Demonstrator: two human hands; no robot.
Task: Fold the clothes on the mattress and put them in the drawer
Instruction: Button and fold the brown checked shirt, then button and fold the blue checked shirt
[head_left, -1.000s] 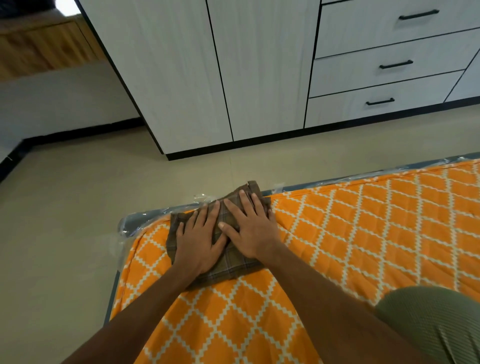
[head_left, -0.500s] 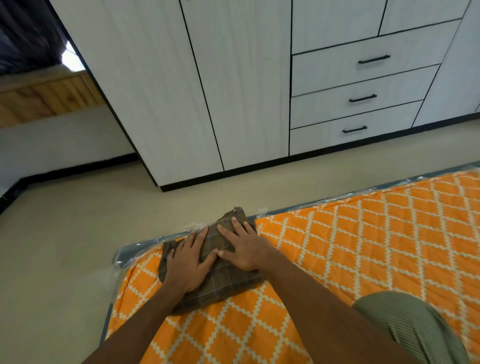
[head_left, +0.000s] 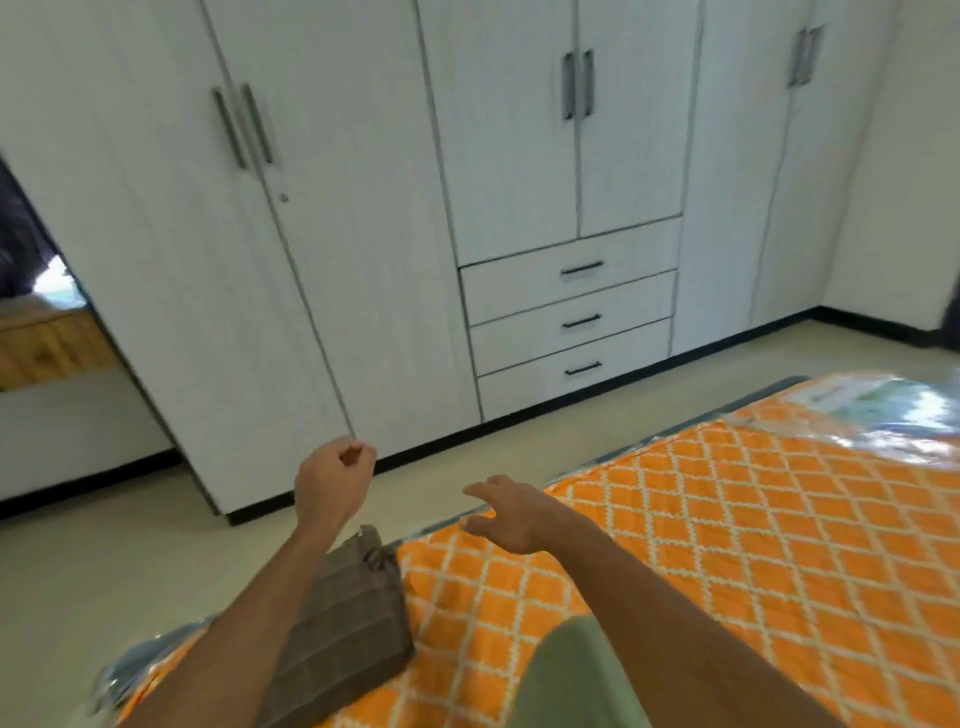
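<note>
A folded brown checked garment lies at the near left corner of the orange patterned mattress. My left hand is raised above the floor beyond the garment, fingers curled into a loose fist that holds nothing. My right hand hovers over the mattress's front edge with fingers spread and relaxed, touching nothing. Three drawers with black handles sit shut in the white wardrobe across the floor.
The white wardrobe with tall doors fills the far wall. Beige floor lies between it and the mattress. Clear plastic wrap covers the mattress's far end. My green-clad knee is at the bottom.
Both hands lifted off the folded garment, which stays on the mattress. My view tilted upward, bringing the wardrobe doors and all three drawers into sight.
</note>
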